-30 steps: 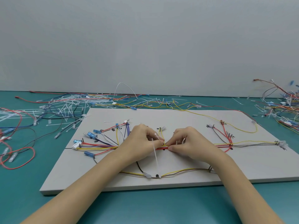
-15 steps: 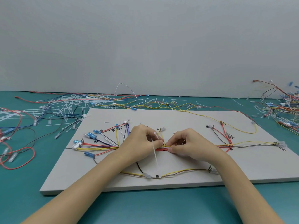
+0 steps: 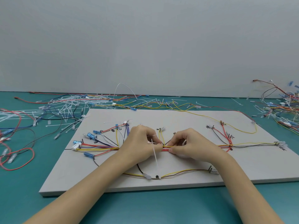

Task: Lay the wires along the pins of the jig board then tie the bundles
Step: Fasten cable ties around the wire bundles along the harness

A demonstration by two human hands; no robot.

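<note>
A grey jig board point(image 3: 178, 117) lies on the teal table. Red, yellow and dark wires run across its middle as a bundle point(image 3: 165, 148) that fans out to blue and white connectors on the left. My left hand point(image 3: 142, 143) pinches the bundle together with a white cable tie point(image 3: 155, 156), whose tail hangs down toward me. My right hand point(image 3: 188, 143) pinches the same bundle just to the right, fingertips nearly meeting the left hand's. A second run of yellow and brown wires point(image 3: 178, 172) curves along the board's near edge.
A heap of loose white cable ties point(image 3: 64, 105) and stray wires covers the table at the back left. A red wire loop point(image 3: 17, 159) lies at the left edge. More tangled wires point(image 3: 284, 109) pile up at the right. A grey wall stands behind.
Both hands stay on the middle bundle with barely any movement. The cable tie's tail keeps hanging under my left hand.
</note>
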